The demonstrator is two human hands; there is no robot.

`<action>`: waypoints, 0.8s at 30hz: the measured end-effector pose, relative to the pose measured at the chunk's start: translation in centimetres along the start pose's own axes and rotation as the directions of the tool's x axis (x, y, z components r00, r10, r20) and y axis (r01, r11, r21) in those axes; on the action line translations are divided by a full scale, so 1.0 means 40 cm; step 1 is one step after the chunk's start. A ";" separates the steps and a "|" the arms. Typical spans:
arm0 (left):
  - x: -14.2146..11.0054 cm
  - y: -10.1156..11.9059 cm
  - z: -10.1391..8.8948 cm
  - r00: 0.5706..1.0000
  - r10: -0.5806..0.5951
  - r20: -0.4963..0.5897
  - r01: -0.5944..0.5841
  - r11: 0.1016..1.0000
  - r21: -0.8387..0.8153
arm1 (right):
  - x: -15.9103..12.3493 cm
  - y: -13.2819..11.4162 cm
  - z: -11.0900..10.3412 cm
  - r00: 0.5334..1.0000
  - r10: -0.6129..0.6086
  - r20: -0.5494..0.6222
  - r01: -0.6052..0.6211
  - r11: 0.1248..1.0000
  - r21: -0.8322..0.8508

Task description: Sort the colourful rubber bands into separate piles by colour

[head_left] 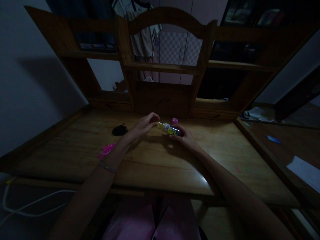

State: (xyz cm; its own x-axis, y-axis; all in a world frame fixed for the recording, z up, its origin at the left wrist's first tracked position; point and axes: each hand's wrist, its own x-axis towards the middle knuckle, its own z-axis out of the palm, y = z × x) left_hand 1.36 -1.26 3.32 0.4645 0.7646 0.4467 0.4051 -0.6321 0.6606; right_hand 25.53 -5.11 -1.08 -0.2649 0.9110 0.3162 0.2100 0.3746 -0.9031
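A slim bottle-shaped tube (167, 127) is held slightly tilted above the desk, its yellow end to the left and its dark blue end to the right. It carries a white printed label and yellow patterning. My right hand (184, 137) is closed around the blue end. At the yellow tip, the thumb and fingers of my left hand (146, 124) pinch together; the exact contact is partly hidden. Just behind the tube and my right fingers sits a small bright pink item (175, 121), its kind unclear.
On the wooden desk (155, 166), a black tangled bundle (119, 130) and a pink stringy bundle (106, 150) lie left of my left forearm. A wooden shelf unit (165, 69) rises along the back. White paper (305, 171) and a blue card (273, 139) lie on a surface at right.
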 end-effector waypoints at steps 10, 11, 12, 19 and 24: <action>0.002 0.015 -0.003 0.988 -0.052 -0.148 0.018 0.974 -0.228 | 0.000 -0.009 0.006 0.999 0.032 -0.008 -0.032 0.999 0.041; 0.002 0.015 -0.002 0.990 -0.062 -0.126 0.028 0.967 -0.255 | 0.001 -0.011 0.006 0.999 0.047 -0.006 -0.047 0.997 0.053; 0.003 0.015 -0.001 0.992 -0.066 -0.107 0.034 0.959 -0.280 | 0.002 -0.013 0.006 0.998 0.062 -0.005 -0.061 0.996 0.066; 0.003 0.021 -0.001 0.989 -0.014 -0.147 -0.029 0.958 -0.284 | 0.007 -0.015 0.002 0.987 0.156 -0.042 -0.149 0.980 0.128; -0.004 0.038 -0.008 1.000 0.022 -0.017 -0.025 0.970 -0.242 | 0.006 -0.010 -0.002 0.982 0.189 -0.026 -0.183 0.972 0.146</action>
State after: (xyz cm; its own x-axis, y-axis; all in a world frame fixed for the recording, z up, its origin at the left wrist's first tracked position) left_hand 1.64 -2.30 4.45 0.4598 0.7528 0.4710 0.1905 -0.6017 0.7757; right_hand 25.46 -5.01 -0.63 -0.1964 0.9694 0.1472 0.1157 0.1720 -0.9783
